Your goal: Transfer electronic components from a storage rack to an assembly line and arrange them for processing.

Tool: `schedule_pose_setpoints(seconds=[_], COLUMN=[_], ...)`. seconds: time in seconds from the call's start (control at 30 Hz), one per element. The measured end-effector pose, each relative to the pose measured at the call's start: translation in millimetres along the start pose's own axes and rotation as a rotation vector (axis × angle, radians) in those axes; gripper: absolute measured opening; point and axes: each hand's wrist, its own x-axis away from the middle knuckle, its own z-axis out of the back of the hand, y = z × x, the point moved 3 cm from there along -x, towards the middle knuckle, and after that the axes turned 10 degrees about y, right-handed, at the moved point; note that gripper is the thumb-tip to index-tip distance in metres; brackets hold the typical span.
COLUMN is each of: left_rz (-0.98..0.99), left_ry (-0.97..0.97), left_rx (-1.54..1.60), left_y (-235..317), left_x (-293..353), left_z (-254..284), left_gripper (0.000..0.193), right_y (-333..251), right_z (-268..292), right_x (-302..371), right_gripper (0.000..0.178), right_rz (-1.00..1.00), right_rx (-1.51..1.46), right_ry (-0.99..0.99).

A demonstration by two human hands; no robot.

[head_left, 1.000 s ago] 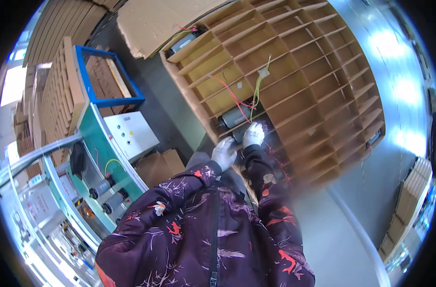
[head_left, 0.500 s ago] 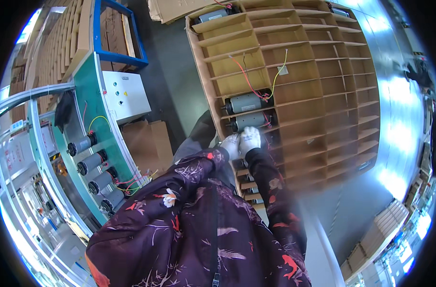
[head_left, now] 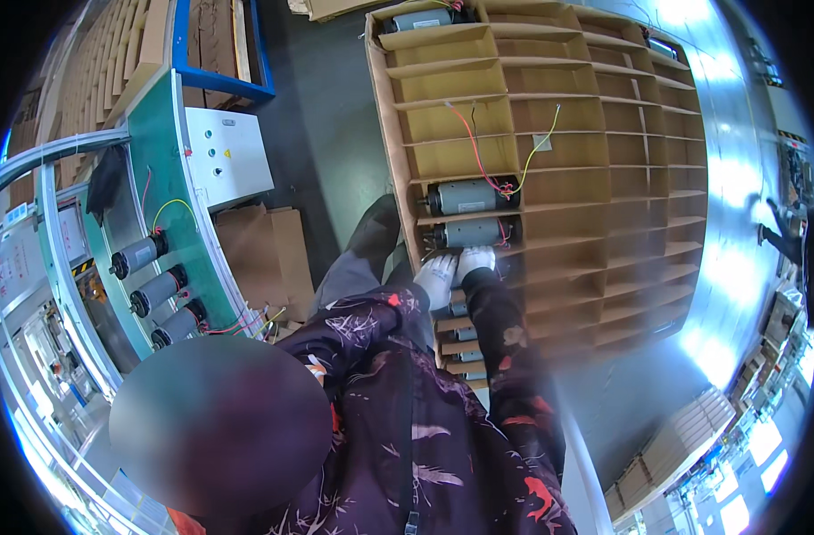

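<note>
Both my hands are in white gloves at the near left side of a large cardboard box with dividers (head_left: 603, 116). My left hand (head_left: 436, 279) lies at the box's left edge, its fingers bent over a compartment. Close beside it, my right hand (head_left: 475, 261) has its fingers down in the same row. What they grip is hidden beneath the gloves. Just beyond them lies a grey cylindrical motor (head_left: 472, 233) in its compartment. A second motor (head_left: 465, 196) sits one row farther, its red and yellow wires (head_left: 536, 152) trailing over the dividers. More motors (head_left: 467, 334) show below my hands.
On the left, several motors (head_left: 157, 292) lie on a green-topped bench (head_left: 161, 125) with a white control box (head_left: 228, 156) at its side. A flattened carton (head_left: 260, 254) stands by the bench. Another motor (head_left: 422, 20) occupies the box's far left corner. A blurred round patch covers the lower left.
The view has shifted, and box and bench appear slightly displaced. My hands stay at the same compartment row, now a little nearer me and flatter. The blurred patch has appeared at lower left.
</note>
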Motion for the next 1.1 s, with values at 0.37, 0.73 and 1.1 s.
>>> schedule_pose_setpoints(seconds=[0.37,0.73,1.1], left_rz=[0.18,0.119,0.054], left_ry=[-0.44,0.343,-0.07], left_rx=[0.078,0.149,0.039], left_y=[-38.9,-13.8,-50.6], left_x=[-29.4,-33.8,-71.2], left_z=[-15.9,75.9,41.2], left_gripper=[0.067,0.069,0.072], right_y=[72.0,-13.3,2.3], right_z=[120.9,60.9,61.8], right_x=[-49.8,-26.2,-38.0], right_gripper=[0.031,0.04,0.036], right_rz=[-0.599,0.058,0.254], right_rx=[-0.29,0.24,0.016], right_ry=[0.585,0.563,0.468])
